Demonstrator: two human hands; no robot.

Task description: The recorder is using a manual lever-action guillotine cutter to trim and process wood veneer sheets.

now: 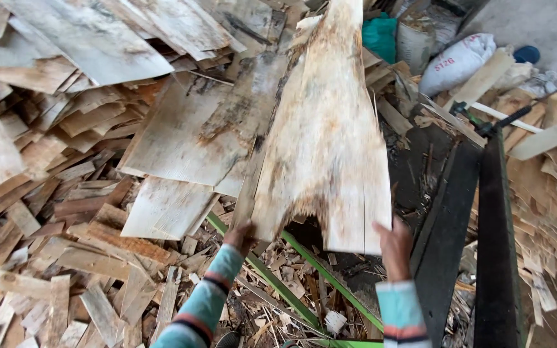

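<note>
Gripping the ragged lower edge of the veneer sheet [327, 135], held raised above the green frame [304, 264], the left hand [240, 235] and right hand [394, 245] risk splinters, and the split, brittle sheet could tear and drop onto the scrap pile [78, 258].

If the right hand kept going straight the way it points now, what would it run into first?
The right hand points up and away, gripping the bottom edge of a large pale veneer sheet. Going on, it would likely press into that sheet first; depth beyond is unclear.
</note>
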